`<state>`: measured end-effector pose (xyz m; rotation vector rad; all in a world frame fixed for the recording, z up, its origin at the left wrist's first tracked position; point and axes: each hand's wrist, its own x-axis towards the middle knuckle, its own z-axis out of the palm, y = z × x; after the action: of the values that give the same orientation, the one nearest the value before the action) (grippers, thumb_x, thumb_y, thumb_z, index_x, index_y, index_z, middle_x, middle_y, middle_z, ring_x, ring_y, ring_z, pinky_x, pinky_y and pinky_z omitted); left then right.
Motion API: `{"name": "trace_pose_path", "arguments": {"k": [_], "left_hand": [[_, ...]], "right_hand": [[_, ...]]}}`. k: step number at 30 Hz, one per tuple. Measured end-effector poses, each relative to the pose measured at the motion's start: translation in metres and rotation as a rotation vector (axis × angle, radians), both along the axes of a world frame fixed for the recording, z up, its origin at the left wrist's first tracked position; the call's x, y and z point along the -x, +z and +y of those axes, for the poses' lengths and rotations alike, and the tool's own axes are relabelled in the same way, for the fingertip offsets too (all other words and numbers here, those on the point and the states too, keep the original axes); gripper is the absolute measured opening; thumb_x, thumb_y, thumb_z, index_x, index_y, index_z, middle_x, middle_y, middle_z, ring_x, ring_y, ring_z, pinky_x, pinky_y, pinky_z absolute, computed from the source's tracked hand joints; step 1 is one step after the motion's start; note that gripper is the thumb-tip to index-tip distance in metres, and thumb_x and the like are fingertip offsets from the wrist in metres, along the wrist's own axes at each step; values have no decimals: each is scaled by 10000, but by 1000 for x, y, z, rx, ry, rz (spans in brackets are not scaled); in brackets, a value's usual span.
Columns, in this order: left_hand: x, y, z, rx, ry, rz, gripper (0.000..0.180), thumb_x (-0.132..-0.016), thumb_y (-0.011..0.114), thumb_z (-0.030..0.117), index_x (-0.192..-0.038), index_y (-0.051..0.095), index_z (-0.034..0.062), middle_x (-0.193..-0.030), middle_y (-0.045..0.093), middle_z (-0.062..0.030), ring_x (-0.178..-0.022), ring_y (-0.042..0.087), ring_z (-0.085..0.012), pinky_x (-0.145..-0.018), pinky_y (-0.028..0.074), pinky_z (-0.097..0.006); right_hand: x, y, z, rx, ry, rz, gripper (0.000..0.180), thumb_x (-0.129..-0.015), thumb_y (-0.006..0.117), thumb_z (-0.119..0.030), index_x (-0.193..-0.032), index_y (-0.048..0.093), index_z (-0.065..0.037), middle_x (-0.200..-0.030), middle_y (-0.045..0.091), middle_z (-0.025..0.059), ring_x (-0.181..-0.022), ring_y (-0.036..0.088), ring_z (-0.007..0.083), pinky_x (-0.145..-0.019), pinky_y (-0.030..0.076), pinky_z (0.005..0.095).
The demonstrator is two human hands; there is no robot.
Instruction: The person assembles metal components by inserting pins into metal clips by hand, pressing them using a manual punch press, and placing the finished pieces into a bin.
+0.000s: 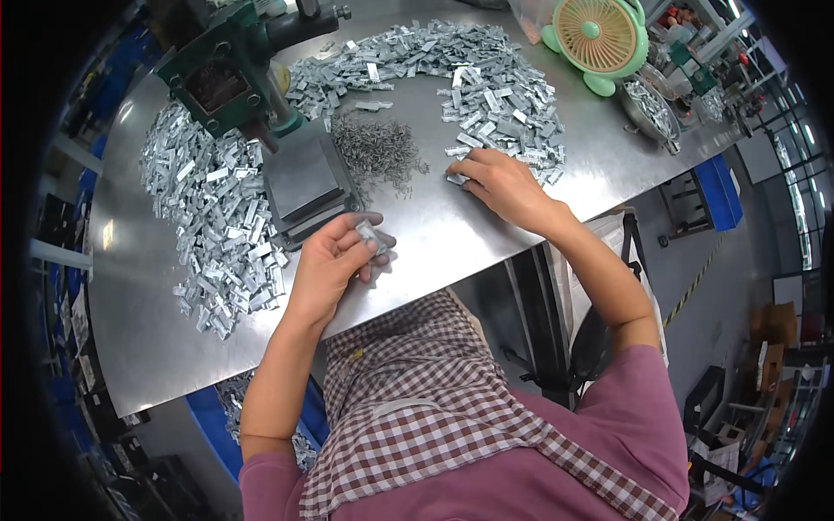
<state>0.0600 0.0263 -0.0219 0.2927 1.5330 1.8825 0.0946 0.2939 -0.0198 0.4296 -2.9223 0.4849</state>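
Observation:
My left hand (328, 265) is closed on a small silver metal part (372, 237), pinched between thumb and fingers just above the table's front area. My right hand (502, 184) reaches to the near edge of the right-hand pile of metal parts (499, 104). Its fingertips close around a silver metal piece (457, 179) there, partly hidden by the fingers. Between the hands and farther back lies a heap of small thin pins (378, 149). Left of the pins stands a green bench press (221, 78), its ram above a dark metal block (302, 174).
Another large pile of silver parts (221, 234) spreads over the left of the steel table (139, 347). At the back right stand a green fan (599, 35) and a metal bowl of parts (651, 113). A blue bin (208, 425) sits below the front edge.

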Motion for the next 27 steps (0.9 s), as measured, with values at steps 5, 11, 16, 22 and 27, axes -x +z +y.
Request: {"name": "trace_pose_path", "arguments": {"k": [5, 11, 16, 22, 27], "left_hand": [[-2, -2, 2, 51, 16, 93, 337, -846, 515, 27, -1177, 478, -25, -956, 624, -75, -776, 584, -94, -588, 420, -175], [-19, -2, 4, 7, 125, 243, 370, -842, 481, 0, -1211, 464, -20, -925, 616, -57, -714, 555, -72, -616, 451, -190], [-27, 6, -6, -29, 143, 227, 374, -853, 472, -2, -1227, 461, -21, -906, 611, -66, -678, 540, -68, -602, 462, -199], [-19, -1, -12, 2, 190, 234, 374, -857, 467, 10, -1231, 466, -12, -799, 587, -27, -631, 531, -59, -584, 449, -193], [-16, 6, -7, -33, 157, 260, 390, -862, 463, 20, -1250, 443, -14, -790, 582, -9, -631, 512, -49, -589, 433, -184]], "right_hand": [[-4, 6, -22, 249, 1, -31, 225, -728, 592, -47, -952, 578, -24, -862, 580, 122, -812, 578, 266, -722, 461, 349], [-15, 14, -97, 869, 107, -35, 196, -725, 610, -15, -917, 573, 6, -844, 594, 83, -717, 581, 153, -621, 466, 265], [-14, 9, -109, 837, 129, 129, 172, -733, 608, -11, -900, 571, 7, -829, 589, 85, -696, 576, 165, -615, 464, 267], [-13, 14, -110, 812, 179, 89, 157, -732, 608, -1, -885, 572, 9, -807, 589, 90, -685, 580, 175, -613, 467, 274], [-8, 13, -114, 805, 105, 107, 170, -722, 607, 11, -889, 575, 3, -814, 582, 85, -682, 575, 182, -610, 464, 275]]}}
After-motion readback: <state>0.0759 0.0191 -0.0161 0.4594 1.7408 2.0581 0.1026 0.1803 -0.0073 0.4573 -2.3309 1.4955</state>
